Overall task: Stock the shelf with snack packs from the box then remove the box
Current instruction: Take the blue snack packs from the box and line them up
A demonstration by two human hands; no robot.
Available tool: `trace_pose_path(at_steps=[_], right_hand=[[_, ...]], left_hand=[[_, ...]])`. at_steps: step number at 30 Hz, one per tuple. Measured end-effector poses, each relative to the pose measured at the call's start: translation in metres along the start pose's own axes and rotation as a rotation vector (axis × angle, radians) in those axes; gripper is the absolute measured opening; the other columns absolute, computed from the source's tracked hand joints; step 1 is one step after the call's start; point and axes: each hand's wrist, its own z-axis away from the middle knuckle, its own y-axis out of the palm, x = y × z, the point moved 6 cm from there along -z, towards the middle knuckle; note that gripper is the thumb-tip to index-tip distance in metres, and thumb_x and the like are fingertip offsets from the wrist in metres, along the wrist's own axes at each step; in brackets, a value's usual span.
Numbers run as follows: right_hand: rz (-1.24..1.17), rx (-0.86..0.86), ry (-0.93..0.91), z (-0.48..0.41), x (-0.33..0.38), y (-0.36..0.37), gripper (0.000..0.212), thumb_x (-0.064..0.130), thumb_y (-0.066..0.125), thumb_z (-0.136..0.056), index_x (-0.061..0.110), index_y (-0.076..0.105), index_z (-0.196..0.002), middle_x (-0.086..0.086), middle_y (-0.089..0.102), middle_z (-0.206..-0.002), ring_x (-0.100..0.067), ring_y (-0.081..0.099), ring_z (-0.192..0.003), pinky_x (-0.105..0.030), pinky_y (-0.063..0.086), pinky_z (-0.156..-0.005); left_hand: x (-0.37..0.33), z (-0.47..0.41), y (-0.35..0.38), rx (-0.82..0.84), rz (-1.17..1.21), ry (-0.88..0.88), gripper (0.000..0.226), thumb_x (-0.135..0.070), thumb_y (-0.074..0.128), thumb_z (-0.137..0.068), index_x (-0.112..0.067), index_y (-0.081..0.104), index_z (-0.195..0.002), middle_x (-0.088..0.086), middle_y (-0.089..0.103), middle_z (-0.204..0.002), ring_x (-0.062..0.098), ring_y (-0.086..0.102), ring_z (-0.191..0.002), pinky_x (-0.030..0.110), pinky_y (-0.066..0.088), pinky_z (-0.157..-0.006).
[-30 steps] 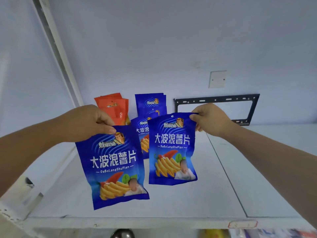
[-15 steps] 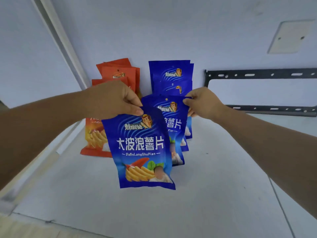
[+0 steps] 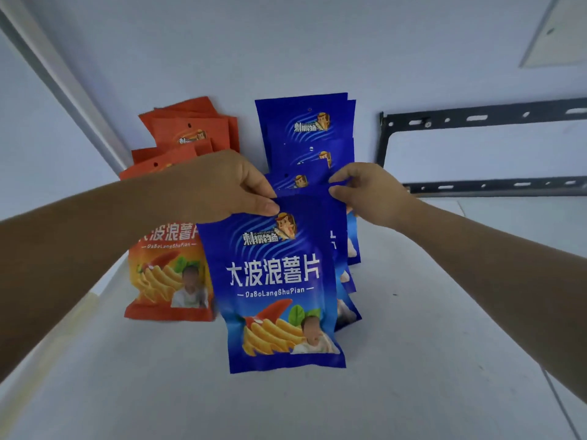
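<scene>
With curled fingers, the left hand pinches the front blue pack, the right hand the second blue pack.

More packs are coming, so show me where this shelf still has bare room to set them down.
Bare: the white shelf board right of the blue snack pack row, below the black metal bracket, and the front strip. Crowded: back left, where the orange snack packs and blue row stand side by side.
</scene>
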Motion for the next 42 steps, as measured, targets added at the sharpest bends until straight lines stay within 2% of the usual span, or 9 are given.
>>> trace_pose_path(at_steps=[5, 11, 15, 20, 23, 30, 35, 39, 42], right_hand=[[-0.012, -0.114, 0.057, 0.022, -0.006, -0.013, 0.03, 0.037, 0.064, -0.096, 0.018, 0.055, -0.117, 0.003, 0.067, -0.107, -0.008, 0.066, -0.099, -0.016, 0.053, -0.059], [0.03, -0.436, -0.091, 0.075, 0.015, -0.025, 0.023, 0.036, 0.061, -0.098, 0.014, 0.062, -0.102, 0.013, 0.066, -0.091, 0.006, 0.061, -0.083, -0.009, 0.047, -0.063], [-0.215, -0.294, -0.052, 0.117, 0.024, 0.013, 0.041, 0.052, 0.062, -0.085, 0.013, 0.063, -0.099, 0.013, 0.073, -0.091, -0.001, 0.071, -0.091, -0.016, 0.054, -0.065], [-0.576, -0.169, 0.094, 0.146, 0.018, 0.059, 0.053, 0.048, 0.062, -0.08, 0.003, 0.061, -0.107, 0.0, 0.078, -0.1, -0.018, 0.076, -0.095, -0.025, 0.062, -0.072], [-0.545, -0.22, 0.157, 0.152, 0.006, 0.07, 0.045, 0.047, 0.066, -0.077, 0.014, 0.064, -0.107, 0.006, 0.078, -0.1, -0.017, 0.076, -0.095, -0.029, 0.062, -0.073], [-0.543, -0.277, 0.17, 0.144, -0.008, 0.066, 0.04, 0.042, 0.067, -0.075, 0.013, 0.067, -0.103, 0.006, 0.078, -0.099, -0.013, 0.074, -0.098, -0.021, 0.06, -0.066], [-0.56, -0.282, 0.17, 0.142, -0.015, 0.062, 0.033, 0.039, 0.066, -0.077, 0.018, 0.067, -0.102, 0.007, 0.078, -0.096, -0.013, 0.074, -0.097, -0.021, 0.06, -0.064], [-0.608, -0.313, 0.192, 0.149, -0.026, 0.06, 0.023, 0.031, 0.064, -0.084, 0.019, 0.068, -0.102, 0.007, 0.078, -0.093, -0.013, 0.075, -0.092, -0.019, 0.059, -0.062], [-0.619, -0.325, 0.237, 0.152, -0.036, 0.062, 0.017, 0.027, 0.064, -0.087, 0.019, 0.067, -0.101, 0.008, 0.078, -0.089, -0.011, 0.075, -0.089, -0.019, 0.059, -0.06]], left_hand=[[-0.01, -0.02, 0.002, 0.023, -0.04, 0.063, 0.009, -0.033, 0.071, -0.086, -0.027, 0.074, -0.092, -0.017, 0.076, -0.081, 0.001, 0.073, -0.075, 0.01, 0.053, -0.057], [-0.017, -0.028, 0.005, 0.047, -0.097, 0.13, 0.007, -0.038, 0.072, -0.086, -0.032, 0.074, -0.09, -0.018, 0.076, -0.082, 0.0, 0.073, -0.078, 0.023, 0.057, -0.072], [-0.02, -0.028, 0.006, 0.035, -0.097, 0.17, 0.003, -0.041, 0.074, -0.084, -0.039, 0.071, -0.083, -0.028, 0.072, -0.076, -0.006, 0.07, -0.076, 0.019, 0.052, -0.068], [-0.019, -0.026, 0.007, 0.018, -0.097, 0.192, 0.005, -0.042, 0.074, -0.083, -0.038, 0.071, -0.084, -0.026, 0.073, -0.077, -0.007, 0.07, -0.076, 0.021, 0.054, -0.068], [-0.018, -0.023, 0.004, -0.019, -0.083, 0.21, 0.008, -0.043, 0.075, -0.082, -0.037, 0.07, -0.084, -0.022, 0.072, -0.075, -0.009, 0.068, -0.076, 0.017, 0.051, -0.066], [-0.017, -0.014, 0.002, -0.052, -0.036, 0.218, 0.015, -0.044, 0.074, -0.081, -0.033, 0.072, -0.09, -0.013, 0.076, -0.082, 0.004, 0.073, -0.081, 0.024, 0.057, -0.068], [0.003, -0.008, -0.007, -0.192, 0.109, 0.22, 0.024, -0.051, 0.056, -0.093, -0.032, 0.071, -0.095, -0.013, 0.075, -0.09, -0.005, 0.069, -0.085, 0.018, 0.052, -0.069], [0.066, -0.021, -0.005, -0.371, 0.203, 0.053, 0.027, -0.038, 0.052, -0.102, -0.018, 0.07, -0.1, -0.005, 0.073, -0.089, 0.006, 0.07, -0.082, 0.024, 0.055, -0.071], [0.117, -0.045, 0.02, -0.275, 0.346, -0.129, 0.019, -0.025, 0.064, -0.097, -0.01, 0.071, -0.091, 0.007, 0.073, -0.083, 0.018, 0.072, -0.075, 0.031, 0.059, -0.072]])
